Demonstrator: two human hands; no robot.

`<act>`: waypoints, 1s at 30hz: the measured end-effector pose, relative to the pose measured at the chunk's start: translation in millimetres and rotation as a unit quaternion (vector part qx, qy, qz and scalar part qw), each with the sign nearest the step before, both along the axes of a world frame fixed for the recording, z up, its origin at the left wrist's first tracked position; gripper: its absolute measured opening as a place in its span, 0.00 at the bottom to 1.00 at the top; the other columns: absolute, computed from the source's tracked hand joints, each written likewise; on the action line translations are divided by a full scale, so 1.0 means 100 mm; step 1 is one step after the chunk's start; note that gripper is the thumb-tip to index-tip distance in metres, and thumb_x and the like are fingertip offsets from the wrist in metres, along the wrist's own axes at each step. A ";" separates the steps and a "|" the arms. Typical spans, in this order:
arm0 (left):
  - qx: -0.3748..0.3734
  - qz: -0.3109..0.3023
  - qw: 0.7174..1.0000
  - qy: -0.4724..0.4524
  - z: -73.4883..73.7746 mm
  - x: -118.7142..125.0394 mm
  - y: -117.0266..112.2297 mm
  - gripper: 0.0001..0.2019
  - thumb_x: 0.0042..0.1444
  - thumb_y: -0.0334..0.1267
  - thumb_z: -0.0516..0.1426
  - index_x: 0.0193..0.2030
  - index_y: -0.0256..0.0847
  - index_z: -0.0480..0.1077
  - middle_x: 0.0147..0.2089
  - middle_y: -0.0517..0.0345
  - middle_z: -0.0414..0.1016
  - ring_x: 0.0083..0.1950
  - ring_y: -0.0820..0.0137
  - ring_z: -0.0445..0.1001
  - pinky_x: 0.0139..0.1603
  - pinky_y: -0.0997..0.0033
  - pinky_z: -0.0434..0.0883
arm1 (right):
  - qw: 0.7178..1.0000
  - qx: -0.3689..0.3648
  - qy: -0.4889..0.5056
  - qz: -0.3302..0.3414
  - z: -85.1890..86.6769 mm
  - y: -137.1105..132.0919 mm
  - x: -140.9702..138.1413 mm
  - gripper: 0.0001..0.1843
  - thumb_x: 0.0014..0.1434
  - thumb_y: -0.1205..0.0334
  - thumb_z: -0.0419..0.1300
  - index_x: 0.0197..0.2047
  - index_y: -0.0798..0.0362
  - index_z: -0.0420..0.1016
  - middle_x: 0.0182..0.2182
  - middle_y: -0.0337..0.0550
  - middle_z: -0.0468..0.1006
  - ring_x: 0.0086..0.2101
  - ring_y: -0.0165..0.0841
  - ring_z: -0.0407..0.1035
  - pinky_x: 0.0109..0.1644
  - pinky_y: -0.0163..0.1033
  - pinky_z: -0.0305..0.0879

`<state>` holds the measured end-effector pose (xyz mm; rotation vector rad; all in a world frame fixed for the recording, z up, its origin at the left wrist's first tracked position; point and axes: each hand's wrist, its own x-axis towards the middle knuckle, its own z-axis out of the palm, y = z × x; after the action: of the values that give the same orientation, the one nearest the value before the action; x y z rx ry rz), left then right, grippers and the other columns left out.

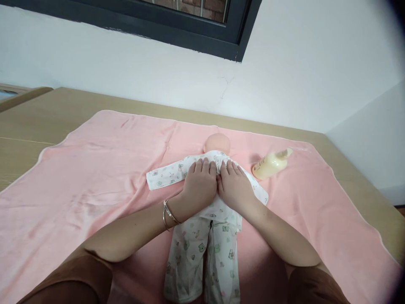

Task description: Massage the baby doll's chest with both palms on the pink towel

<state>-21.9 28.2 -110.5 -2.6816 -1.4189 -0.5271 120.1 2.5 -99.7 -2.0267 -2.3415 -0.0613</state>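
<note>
A baby doll point(221, 213) lies stretched out, dressed in a white printed top and trousers point(190, 257). Its smooth, bald head point(217, 143) points to the far side, and no facial features show. My left hand point(202, 181) rests flat on the upper torso, fingers extended, with bracelets at the wrist. Beside it, my right hand point(236, 183) lies flat on the same part of the top, palm down. Both thumbs come close together over the middle; whether they touch I cannot tell. One sleeve point(166, 174) reaches out to the left, while the right one is partly covered by my hand.
Under the doll spreads a pink blanket point(126, 156) with some wrinkles. A pale yellow pump bottle point(268, 164) stands on it to the right of the doll. The wooden table point(82, 99) meets a white wall point(177, 76) behind, below a dark window frame point(234, 48).
</note>
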 end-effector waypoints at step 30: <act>-0.060 -0.014 0.992 -0.114 -0.19 -0.05 0.44 0.26 0.65 0.42 0.49 0.67 0.32 0.63 0.67 0.37 0.68 0.70 0.50 0.63 0.73 0.44 0.58 | 0.997 0.009 0.054 -0.045 -0.09 0.34 0.16 0.35 0.72 0.52 0.42 0.73 0.69 0.56 0.68 0.67 0.64 0.69 0.52 0.56 0.72 0.54 0.51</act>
<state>-27.4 72.5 -129.5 -2.8144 -1.5150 -0.7992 136.3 36.9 -108.5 -2.0710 -2.1780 0.0251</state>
